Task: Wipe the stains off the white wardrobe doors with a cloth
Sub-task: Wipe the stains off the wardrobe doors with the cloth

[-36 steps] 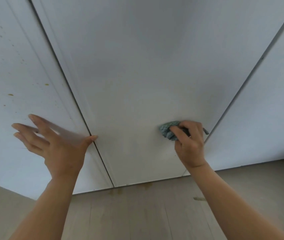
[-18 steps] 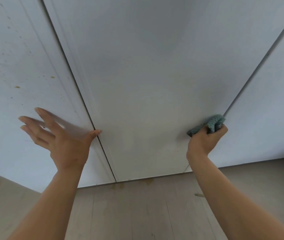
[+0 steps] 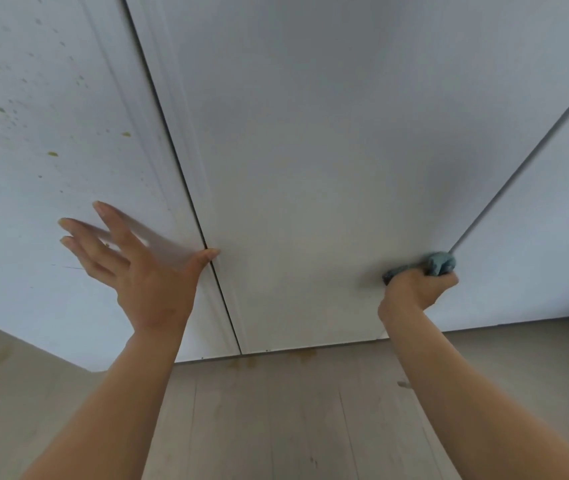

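Since one second ago, the right grip has carried the cloth rightward across the lower part of the middle door, from near the panel's centre to its right edge. The left grip has kept its place against the doors.

Right grip: the fingers are curled fully round the bunched blue-green cloth, with the back of the hand toward the camera and the forearm rising from lower right. The cloth is pressed against the middle door, touching the right seam, the dark line that separates this panel from the right door. One end of the cloth protrudes to the left of the grip.

Left grip: it holds nothing. Its fingers are straight and fanned, pointing up and left over the left door. The thumb tip rests at the left seam, between the left and middle doors. The fingers are blurred, and whether the palm contacts the panel cannot be determined.

Edges and room: plain white panel extends above and to the left of the cloth as far as the left seam. The bottom edges of the doors lie below both grips, just above the wooden floor. Yellow-green stains are scattered over the left door, above the left grip. Brownish marks lie on the floor directly beneath the middle door's bottom edge.
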A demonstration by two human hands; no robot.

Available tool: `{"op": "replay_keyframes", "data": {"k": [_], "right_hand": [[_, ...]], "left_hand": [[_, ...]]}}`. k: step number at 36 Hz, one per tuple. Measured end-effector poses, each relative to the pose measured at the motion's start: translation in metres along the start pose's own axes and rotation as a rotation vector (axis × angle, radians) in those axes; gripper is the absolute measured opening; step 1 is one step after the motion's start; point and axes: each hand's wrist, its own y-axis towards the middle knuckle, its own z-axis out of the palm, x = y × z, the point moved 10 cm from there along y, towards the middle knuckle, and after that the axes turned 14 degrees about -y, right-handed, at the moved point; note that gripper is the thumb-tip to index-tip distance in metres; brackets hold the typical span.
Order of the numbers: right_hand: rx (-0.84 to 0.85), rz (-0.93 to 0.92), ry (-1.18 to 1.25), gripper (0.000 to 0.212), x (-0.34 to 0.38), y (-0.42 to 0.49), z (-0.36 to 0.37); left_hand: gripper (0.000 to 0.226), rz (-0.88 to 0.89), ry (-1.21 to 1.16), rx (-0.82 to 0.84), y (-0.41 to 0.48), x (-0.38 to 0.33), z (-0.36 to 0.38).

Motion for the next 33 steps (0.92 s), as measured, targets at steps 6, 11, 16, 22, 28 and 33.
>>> {"op": "replay_keyframes", "data": {"k": [6, 11, 16, 22, 28, 33], "right_hand": [[0.068, 0.112, 0.041, 0.041, -0.032, -0.017, 0.012], [-0.059, -0.131, 0.115, 0.039, 0.01, -0.03, -0.004], [-0.031, -0.464, 0.154, 0.037, 0.039, -0.103, 0.013], [0.147, -0.718, 0.086, 0.047, 0.044, -0.171, 0.036], [-0.041, -0.659, 0.077, 0.048, 0.062, -0.125, 0.0], [0.111, -0.834, -0.015, 0.04, 0.06, -0.186, 0.04]], "left_hand": [[0.149, -0.005, -0.036, 0.038, 0.0, -0.001, 0.002], [0.148, 0.008, -0.018, 0.012, 0.001, 0.002, 0.0], [0.15, 0.012, -0.027, 0.002, 0.0, 0.001, 0.001], [0.155, 0.003, -0.059, 0.009, 0.001, 0.003, 0.0], [0.156, 0.012, -0.045, -0.007, 0.001, 0.002, -0.003], [0.155, -0.014, -0.028, -0.01, 0.002, 0.003, -0.006]]}}
